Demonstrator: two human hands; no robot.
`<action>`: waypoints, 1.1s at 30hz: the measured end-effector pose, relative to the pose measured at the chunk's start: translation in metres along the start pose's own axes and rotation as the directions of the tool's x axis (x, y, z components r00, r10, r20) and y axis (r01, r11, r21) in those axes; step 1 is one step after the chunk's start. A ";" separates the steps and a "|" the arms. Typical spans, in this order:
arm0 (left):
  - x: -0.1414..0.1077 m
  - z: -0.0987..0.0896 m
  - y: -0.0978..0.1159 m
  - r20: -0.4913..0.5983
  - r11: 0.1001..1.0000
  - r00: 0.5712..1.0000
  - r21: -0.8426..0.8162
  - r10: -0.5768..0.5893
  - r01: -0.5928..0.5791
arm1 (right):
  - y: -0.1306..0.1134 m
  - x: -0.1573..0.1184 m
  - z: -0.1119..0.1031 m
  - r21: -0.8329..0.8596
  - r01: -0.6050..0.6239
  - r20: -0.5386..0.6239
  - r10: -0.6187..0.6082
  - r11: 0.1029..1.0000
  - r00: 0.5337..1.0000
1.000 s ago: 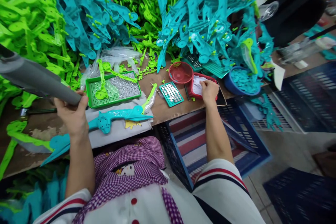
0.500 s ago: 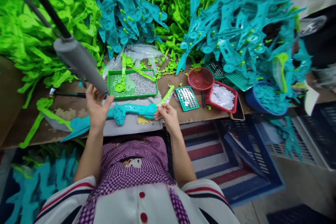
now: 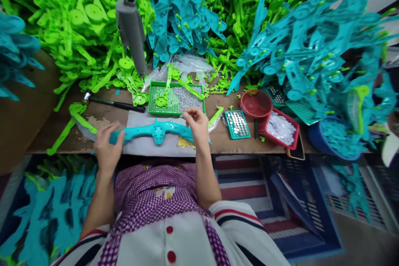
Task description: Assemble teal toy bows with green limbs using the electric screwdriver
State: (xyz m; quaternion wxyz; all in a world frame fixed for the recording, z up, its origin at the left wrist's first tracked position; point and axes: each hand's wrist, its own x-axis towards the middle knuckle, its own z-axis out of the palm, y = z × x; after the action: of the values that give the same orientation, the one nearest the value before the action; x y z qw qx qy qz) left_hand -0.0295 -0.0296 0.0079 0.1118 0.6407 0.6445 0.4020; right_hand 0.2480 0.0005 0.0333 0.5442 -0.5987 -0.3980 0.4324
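The left hand (image 3: 106,148) lies with its fingers curled over the left end of a long teal plastic part (image 3: 156,131), pressing it down on a grey cloth (image 3: 146,146) at the near edge of the workbench (image 3: 102,117). The right hand (image 3: 196,126) sits on the part's right end, fingers bent and pinched together at the tips; whether they hold something small cannot be told. The teal part lies flat, running from nine o'clock to three o'clock between the two hands.

At twelve o'clock from the part stands a green tray (image 3: 176,99) of small silvery bits. A grey hanging tool (image 3: 131,37) dangles at eleven o'clock, free of both hands, and a hammer (image 3: 112,103) rests at ten o'clock. At two o'clock sit a small teal tray (image 3: 237,124) of round metal pieces, a red bowl (image 3: 256,103) and a red tub (image 3: 281,128) of white pieces. Heaps of green parts (image 3: 75,25) and teal parts (image 3: 311,50) fill the back of the bench.
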 end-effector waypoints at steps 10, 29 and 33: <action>0.003 -0.018 -0.081 -0.138 0.892 0.883 -0.012 -0.448 0.451 | 0.015 -0.017 -0.017 -0.602 -0.188 0.030 0.257 0.776 0.966; -0.003 0.004 -0.089 -0.261 0.796 0.763 -0.344 -0.591 0.498 | 0.013 -0.016 -0.003 -0.806 -0.178 -0.073 0.204 0.565 0.976; 0.001 0.006 -0.090 -0.247 0.761 0.763 -0.475 -0.597 0.442 | 0.011 -0.018 0.005 -0.866 -0.159 -0.062 0.212 0.474 0.975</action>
State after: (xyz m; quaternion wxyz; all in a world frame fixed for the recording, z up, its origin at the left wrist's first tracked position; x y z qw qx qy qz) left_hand -0.0918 -0.0139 -0.0547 0.2173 0.3046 0.7151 0.5904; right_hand 0.2373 -0.0162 0.0235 0.1093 -0.8180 -0.5082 0.2463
